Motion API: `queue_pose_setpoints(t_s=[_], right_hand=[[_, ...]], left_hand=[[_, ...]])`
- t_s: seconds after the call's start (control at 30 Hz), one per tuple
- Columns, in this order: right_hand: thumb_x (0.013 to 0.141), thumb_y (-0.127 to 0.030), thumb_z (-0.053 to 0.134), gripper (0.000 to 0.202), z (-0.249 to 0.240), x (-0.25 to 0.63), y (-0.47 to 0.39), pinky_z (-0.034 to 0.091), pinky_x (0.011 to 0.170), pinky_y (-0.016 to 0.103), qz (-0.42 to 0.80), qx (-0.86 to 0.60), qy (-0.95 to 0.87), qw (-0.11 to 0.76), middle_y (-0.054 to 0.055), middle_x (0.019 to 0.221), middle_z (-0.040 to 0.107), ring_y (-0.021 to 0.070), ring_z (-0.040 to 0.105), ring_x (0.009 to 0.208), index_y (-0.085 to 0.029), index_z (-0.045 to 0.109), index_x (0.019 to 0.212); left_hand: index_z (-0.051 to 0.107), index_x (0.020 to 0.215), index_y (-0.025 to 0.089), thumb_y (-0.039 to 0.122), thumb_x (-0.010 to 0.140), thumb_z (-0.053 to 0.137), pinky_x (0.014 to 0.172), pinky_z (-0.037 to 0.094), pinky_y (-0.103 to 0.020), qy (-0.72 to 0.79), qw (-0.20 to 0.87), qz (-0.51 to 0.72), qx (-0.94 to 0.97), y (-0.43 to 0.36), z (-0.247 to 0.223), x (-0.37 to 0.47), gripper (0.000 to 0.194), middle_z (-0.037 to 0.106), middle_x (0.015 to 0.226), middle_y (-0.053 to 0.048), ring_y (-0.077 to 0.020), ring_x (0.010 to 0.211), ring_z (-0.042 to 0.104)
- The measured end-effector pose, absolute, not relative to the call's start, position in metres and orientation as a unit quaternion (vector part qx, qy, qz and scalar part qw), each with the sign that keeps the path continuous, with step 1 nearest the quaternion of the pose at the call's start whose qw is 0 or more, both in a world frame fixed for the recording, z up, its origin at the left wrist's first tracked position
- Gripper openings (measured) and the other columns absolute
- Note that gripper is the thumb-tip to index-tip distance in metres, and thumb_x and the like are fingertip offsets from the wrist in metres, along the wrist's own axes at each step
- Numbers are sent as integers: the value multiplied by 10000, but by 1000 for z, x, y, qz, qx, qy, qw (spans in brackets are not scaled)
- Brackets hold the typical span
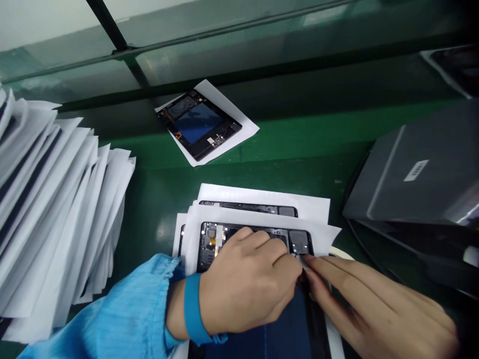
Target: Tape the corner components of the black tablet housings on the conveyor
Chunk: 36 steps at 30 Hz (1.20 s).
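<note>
My left hand, with a blue wristband and a blue sleeve, lies across the upper part of an opened tablet, its fingers curled together. From the right, my right hand meets it at the tablet's right edge, fingers pressed together on something small and grey that I cannot make out. What my left fingertips touch is hidden behind the knuckles. The tablet shows black inner parts and a dark blue panel. It rests on white sheets, with another tablet partly showing beneath.
On the left stands a tall leaning stack of white sheets with dark items between them. Another opened tablet lies on a sheet farther back. A grey box-like device and a cable are at the right, on the green surface.
</note>
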State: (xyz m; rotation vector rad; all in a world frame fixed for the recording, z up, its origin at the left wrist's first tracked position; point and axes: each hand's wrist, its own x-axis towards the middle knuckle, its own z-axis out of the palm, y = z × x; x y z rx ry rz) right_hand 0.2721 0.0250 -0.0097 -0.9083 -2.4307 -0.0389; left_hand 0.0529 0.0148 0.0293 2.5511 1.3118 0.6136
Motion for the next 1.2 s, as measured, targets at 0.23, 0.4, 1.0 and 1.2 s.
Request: queue_pose_setpoints(t_s=[0.23,0.4,1.0,1.2], right_hand=[[889,-146,691,284,-12,273,22,520,763,242,-6,-351,-898,263,-4,1073,750,127,709,882,-207,681,1166],[907,-150,677,273,-11,273,23,505,761,236,-7,-347,-900,263,4,1054,751,120,701,870,-190,670,1177],[963,-177,622,103,0,260,24,489,728,247,15,-381,-875,297,-10,942,757,109,695,793,-190,700,1028],[972,-187,606,104,3,256,25,494,721,245,16,-381,-875,299,-3,934,758,107,696,784,-181,702,1011]], left_hand=[[612,808,163,193,986,474,655,353,-351,443,101,211,866,14,28,54,228,561,771,-16,-185,715,470],[602,813,164,197,985,474,660,339,-342,440,105,209,867,14,27,53,217,559,773,-15,-183,717,470],[610,821,161,197,994,461,651,354,-350,439,107,207,868,15,28,53,231,568,778,-20,-185,722,476],[604,803,169,194,995,457,645,344,-354,443,104,205,867,15,29,53,243,565,770,-18,-183,707,471]])
